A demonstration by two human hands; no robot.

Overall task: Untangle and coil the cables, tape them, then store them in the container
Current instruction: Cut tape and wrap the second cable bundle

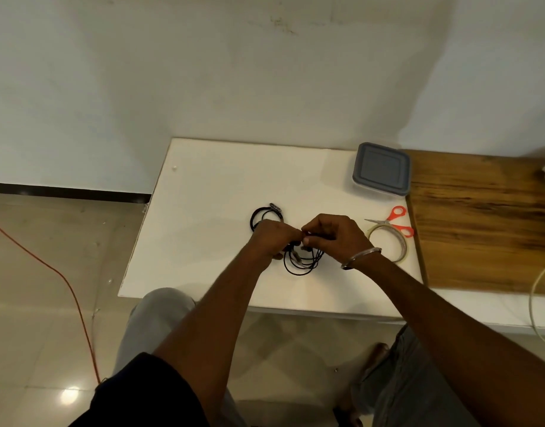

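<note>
On the white board (203, 217) lies a coiled black cable (260, 215), just behind my left hand. A second black cable coil (302, 261) hangs between both hands, which meet above the board. My left hand (272, 238) pinches it at the top and my right hand (335, 237) pinches it right beside. A roll of clear tape (394, 241) lies to the right of my right wrist. The container (381, 167), clear with a grey lid on, stands at the board's back right corner.
Orange-handled scissors (397, 221) lie partly on the tape roll. A wooden surface (480, 223) adjoins the board on the right. An orange cord (64, 282) runs over the tiled floor at the left. The wall stands close behind the board.
</note>
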